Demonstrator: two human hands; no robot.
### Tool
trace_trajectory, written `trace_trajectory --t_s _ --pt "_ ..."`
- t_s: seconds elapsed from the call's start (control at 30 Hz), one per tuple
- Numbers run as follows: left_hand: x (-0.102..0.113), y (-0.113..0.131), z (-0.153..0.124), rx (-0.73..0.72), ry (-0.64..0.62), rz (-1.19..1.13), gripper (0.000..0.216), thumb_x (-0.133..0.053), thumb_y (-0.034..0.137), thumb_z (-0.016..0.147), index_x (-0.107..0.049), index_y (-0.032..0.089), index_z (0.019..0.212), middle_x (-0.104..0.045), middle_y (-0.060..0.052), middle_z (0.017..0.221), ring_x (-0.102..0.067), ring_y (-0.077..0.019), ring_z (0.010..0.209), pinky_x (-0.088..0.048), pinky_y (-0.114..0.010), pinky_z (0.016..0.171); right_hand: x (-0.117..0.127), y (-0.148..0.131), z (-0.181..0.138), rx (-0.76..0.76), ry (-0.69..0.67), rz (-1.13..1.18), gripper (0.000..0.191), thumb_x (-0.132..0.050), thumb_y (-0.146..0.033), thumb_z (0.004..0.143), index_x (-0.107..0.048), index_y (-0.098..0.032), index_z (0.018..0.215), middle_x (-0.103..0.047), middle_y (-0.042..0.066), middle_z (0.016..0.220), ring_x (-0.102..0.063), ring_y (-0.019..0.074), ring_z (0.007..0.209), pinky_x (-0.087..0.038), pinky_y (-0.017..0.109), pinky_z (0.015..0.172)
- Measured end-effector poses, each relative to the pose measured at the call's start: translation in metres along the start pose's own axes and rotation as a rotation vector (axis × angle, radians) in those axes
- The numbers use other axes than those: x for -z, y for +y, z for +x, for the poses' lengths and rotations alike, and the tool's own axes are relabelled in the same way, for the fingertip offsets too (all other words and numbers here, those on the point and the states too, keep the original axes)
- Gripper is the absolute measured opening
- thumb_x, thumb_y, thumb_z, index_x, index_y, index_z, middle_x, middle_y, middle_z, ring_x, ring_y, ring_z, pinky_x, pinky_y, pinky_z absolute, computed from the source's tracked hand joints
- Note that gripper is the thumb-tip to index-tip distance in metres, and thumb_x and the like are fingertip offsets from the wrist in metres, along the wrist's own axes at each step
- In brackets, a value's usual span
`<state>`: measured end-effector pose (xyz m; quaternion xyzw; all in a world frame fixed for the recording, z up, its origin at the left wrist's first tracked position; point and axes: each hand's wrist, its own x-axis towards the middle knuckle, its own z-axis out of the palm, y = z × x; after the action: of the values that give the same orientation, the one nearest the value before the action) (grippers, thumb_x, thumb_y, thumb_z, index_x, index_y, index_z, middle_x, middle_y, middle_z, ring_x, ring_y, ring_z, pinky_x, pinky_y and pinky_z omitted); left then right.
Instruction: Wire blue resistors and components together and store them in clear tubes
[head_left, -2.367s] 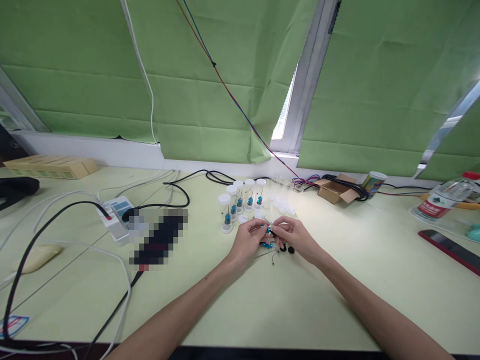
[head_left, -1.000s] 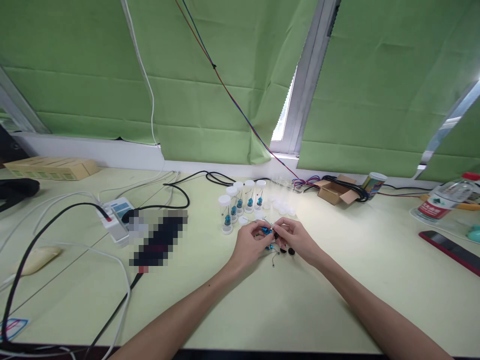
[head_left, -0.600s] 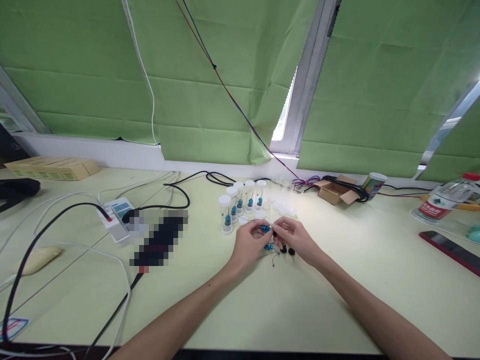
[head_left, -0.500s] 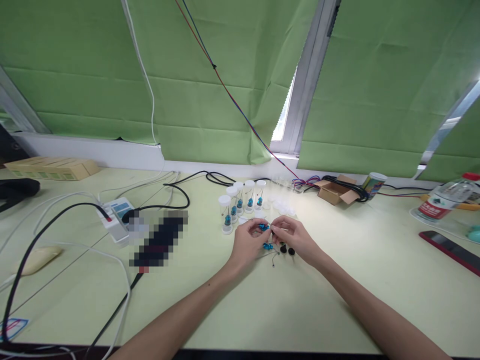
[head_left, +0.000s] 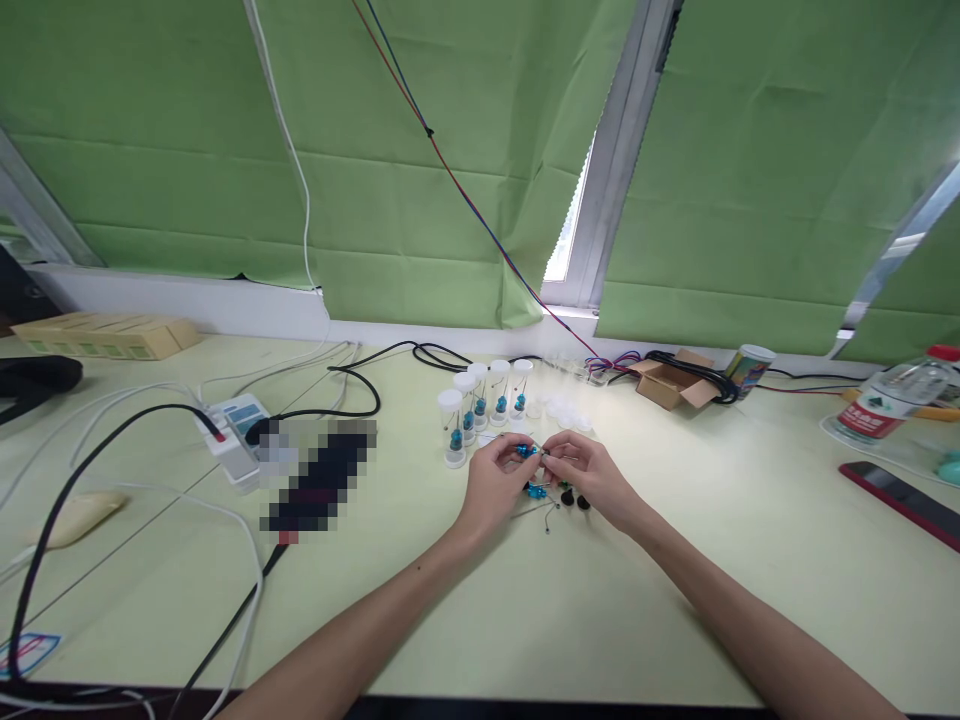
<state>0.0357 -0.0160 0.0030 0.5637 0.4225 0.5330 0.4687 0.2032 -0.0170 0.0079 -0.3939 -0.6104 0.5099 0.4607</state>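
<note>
My left hand (head_left: 501, 484) is closed around a small shiny blue metal part (head_left: 526, 451), with a thin rod reaching toward the other hand. The fingertips of my right hand (head_left: 587, 474) are pinched together at the rod's end; what they grip is too small to make out. Both hands meet just above the table. Below them lie another blue part (head_left: 536, 491), a thin bent wire piece (head_left: 548, 518) and small black round pieces (head_left: 583, 503). Behind my left hand stand several clear tubes with white caps (head_left: 454, 430), each with a blue part inside.
Clear plastic pieces (head_left: 568, 414) lie behind my hands. An open cardboard box (head_left: 671, 383) stands at the back with cables and a can (head_left: 750, 370). To the right are a water bottle (head_left: 892, 400) and a phone (head_left: 904, 500); a power strip (head_left: 232, 440) with cords occupies the left.
My fingertips have shifted very slightly, and the thin rod between the hands shows a little more. The tubes and loose pieces have stayed in place.
</note>
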Motion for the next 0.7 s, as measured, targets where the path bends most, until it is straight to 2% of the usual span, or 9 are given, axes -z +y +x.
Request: trace_trajectory --t_s 0.23,0.47,0.7 --pt "0.000 -0.002 0.000 0.000 -0.023 0.037 0.026 -0.070 0.031 0.073 -0.069 0.018 0.095 -0.071 -0.007 0.093 -0.067 -0.0186 0.078 -0.052 -0.030 0.073 0.000 0.002 0.000 0.009 -0.016 0.033 0.030 -0.071 -0.045 0.079 -0.060 -0.020 0.090 -0.066 0.001 0.072 -0.063 0.0158 0.064 -0.051 0.031 0.064" --pt "-0.001 0.007 -0.003 0.004 -0.062 0.018 0.023 -0.069 0.032 0.076 -0.069 0.016 0.092 -0.070 -0.006 0.088 -0.066 -0.0180 0.076 -0.053 -0.029 0.072 -0.001 0.001 0.000 0.010 -0.013 0.034 0.030 -0.068 -0.046 0.082 -0.059 -0.019 0.089 -0.066 0.001 0.069 -0.060 0.0142 0.060 -0.049 0.030 0.061" --pt "-0.001 0.005 -0.003 -0.039 -0.072 0.033 0.022 -0.068 0.032 0.077 -0.070 0.017 0.092 -0.070 -0.004 0.084 -0.065 -0.0167 0.073 -0.054 -0.029 0.072 -0.002 0.001 0.001 -0.009 -0.007 0.053 0.032 -0.067 -0.050 0.081 -0.058 -0.020 0.086 -0.066 0.000 0.069 -0.060 0.0137 0.056 -0.049 0.029 0.056"
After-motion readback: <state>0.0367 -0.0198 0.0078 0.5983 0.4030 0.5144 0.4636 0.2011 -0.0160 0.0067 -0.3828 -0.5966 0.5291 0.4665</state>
